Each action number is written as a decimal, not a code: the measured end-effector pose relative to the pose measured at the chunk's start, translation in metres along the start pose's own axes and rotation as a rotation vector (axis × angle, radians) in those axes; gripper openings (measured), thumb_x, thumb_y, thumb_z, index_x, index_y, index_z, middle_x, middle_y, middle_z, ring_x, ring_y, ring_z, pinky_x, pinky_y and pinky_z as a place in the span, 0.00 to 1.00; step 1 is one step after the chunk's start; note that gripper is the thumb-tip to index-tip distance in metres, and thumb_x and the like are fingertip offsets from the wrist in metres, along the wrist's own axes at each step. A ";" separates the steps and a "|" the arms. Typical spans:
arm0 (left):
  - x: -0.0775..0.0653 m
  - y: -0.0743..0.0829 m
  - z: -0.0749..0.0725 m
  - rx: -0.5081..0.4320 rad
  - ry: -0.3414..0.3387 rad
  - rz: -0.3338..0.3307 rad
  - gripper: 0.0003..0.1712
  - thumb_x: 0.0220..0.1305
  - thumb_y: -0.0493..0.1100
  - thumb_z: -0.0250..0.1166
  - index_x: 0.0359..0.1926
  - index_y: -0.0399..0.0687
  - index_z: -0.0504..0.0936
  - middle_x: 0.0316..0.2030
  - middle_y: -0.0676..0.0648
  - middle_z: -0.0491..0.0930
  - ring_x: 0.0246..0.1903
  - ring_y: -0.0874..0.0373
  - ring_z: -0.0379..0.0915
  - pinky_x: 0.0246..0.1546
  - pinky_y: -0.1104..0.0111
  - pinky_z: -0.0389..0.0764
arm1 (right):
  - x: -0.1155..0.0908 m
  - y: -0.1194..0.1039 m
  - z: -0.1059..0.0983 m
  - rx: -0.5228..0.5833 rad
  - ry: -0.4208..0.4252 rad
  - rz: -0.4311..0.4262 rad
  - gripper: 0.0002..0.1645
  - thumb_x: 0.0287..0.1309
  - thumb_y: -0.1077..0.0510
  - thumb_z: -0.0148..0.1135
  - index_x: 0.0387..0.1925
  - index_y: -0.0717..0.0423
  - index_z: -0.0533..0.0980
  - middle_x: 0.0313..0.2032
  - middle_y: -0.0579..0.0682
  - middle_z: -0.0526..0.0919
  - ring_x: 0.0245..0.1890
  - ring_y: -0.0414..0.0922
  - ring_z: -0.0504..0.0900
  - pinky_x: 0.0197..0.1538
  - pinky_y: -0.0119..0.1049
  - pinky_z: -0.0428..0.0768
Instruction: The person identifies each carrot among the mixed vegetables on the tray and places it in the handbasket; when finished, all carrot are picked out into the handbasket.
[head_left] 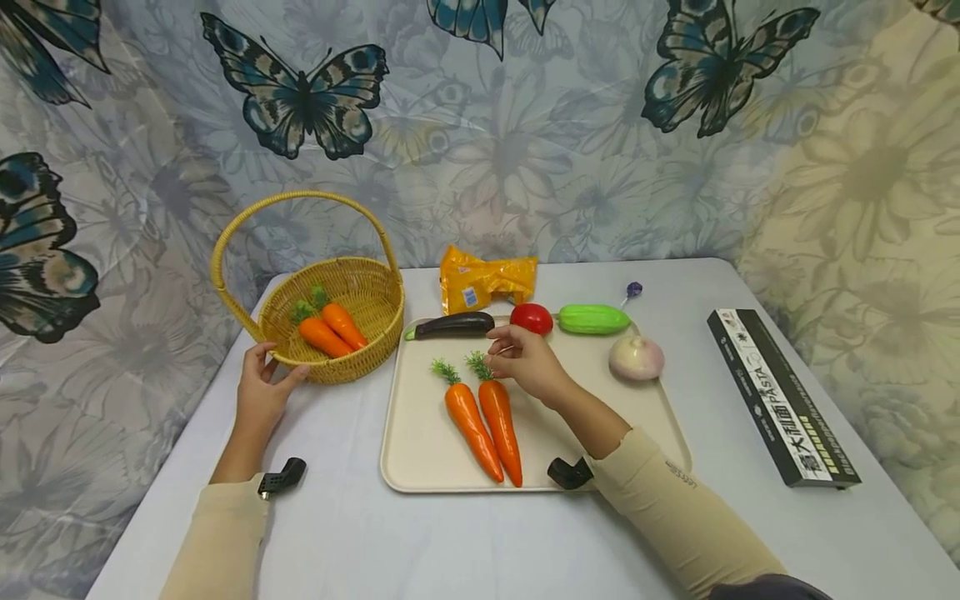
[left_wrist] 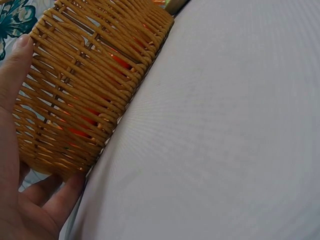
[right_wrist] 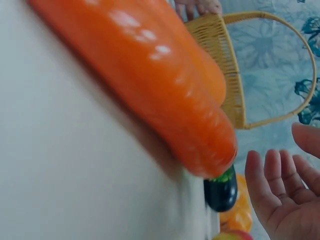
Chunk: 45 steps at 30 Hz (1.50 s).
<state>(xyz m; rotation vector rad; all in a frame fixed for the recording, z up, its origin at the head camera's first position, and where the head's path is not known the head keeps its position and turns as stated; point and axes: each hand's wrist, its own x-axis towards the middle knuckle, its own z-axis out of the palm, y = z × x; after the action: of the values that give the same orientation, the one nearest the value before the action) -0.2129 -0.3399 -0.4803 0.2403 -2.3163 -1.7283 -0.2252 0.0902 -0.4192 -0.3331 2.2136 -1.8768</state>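
Observation:
On the left of the table, a yellow wicker basket [head_left: 378, 350] with a tall looped handle holds two short orange carrots [head_left: 324, 337]. My left hand [head_left: 261, 392] grips the basket's near left side, thumb and fingers spread apart along the woven wall [left_wrist: 85, 75]. Two longer carrots [head_left: 471, 421] with green tops lie side by side on a cream tray [head_left: 577, 425]. Just above their leafy ends hovers my right hand [head_left: 528, 364], its fingers loosely bent. Nothing shows between those fingers in the right wrist view, where a carrot [right_wrist: 150, 75] looms large close by.
Along the tray's far edge lie an eggplant [head_left: 457, 325], a red tomato [head_left: 531, 318] and a green cucumber-like vegetable [head_left: 594, 318]. A pinkish onion [head_left: 636, 358] sits at its right. Behind are an orange packet [head_left: 487, 282] and a purple lollipop [head_left: 633, 290]. A black pasta box [head_left: 780, 396] lies far right.

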 end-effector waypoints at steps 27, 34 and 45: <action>-0.004 0.003 -0.002 0.008 0.000 0.029 0.44 0.59 0.42 0.72 0.68 0.40 0.53 0.75 0.43 0.39 0.71 0.44 0.47 0.63 0.61 0.67 | -0.053 0.032 0.006 -0.178 0.048 0.220 0.35 0.46 0.61 0.77 0.57 0.60 0.72 0.42 0.54 0.78 0.33 0.46 0.82 0.33 0.39 0.85; -0.005 0.000 0.000 0.004 -0.002 0.006 0.45 0.59 0.41 0.72 0.68 0.40 0.52 0.75 0.43 0.39 0.72 0.44 0.46 0.64 0.53 0.63 | -0.052 0.033 0.011 -0.388 0.005 0.255 0.40 0.44 0.54 0.79 0.59 0.59 0.70 0.34 0.48 0.80 0.25 0.43 0.80 0.30 0.36 0.81; -0.006 0.012 0.000 -0.013 -0.012 -0.009 0.45 0.59 0.39 0.72 0.67 0.37 0.52 0.75 0.42 0.40 0.72 0.43 0.45 0.65 0.48 0.61 | -0.052 0.028 0.006 -0.210 -0.021 0.299 0.37 0.49 0.62 0.74 0.61 0.61 0.68 0.34 0.54 0.79 0.28 0.47 0.81 0.29 0.40 0.85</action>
<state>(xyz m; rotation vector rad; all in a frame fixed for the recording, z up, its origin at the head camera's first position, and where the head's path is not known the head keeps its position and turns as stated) -0.2072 -0.3347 -0.4695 0.2385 -2.3153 -1.7529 -0.1746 0.1051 -0.4467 -0.0488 2.3010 -1.4871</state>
